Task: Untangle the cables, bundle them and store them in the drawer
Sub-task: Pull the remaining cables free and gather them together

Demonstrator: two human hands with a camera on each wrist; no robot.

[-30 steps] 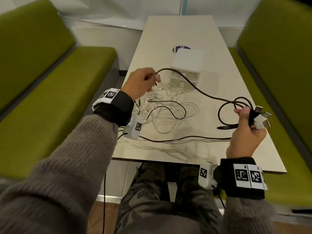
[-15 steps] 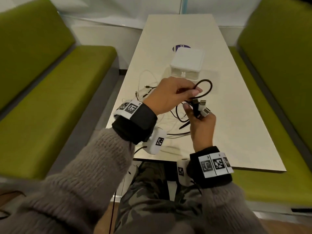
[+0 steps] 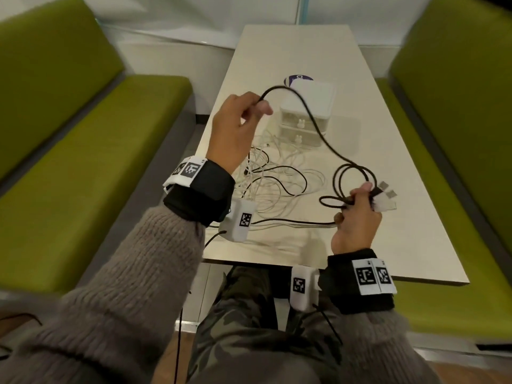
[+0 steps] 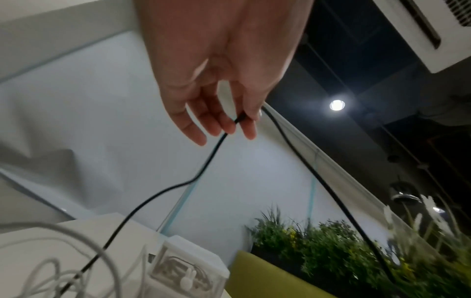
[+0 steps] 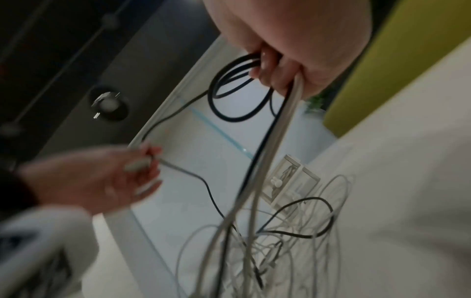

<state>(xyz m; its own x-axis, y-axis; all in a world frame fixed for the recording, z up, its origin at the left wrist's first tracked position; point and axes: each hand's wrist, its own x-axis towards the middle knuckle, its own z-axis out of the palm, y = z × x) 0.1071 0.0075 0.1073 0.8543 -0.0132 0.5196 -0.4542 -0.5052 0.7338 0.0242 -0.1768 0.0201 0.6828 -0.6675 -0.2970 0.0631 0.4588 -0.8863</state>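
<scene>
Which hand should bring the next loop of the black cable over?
Probably the left hand. It pinches the free stretch of the black cable, raised above the table. The right hand is busy gripping the loops and plugs.

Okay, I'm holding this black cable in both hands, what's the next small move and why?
Probably bring the left hand across to the right hand and lay another loop of the black cable there. The right hand already grips a few coils with the plugs, and a long slack span hangs between both hands.
</scene>
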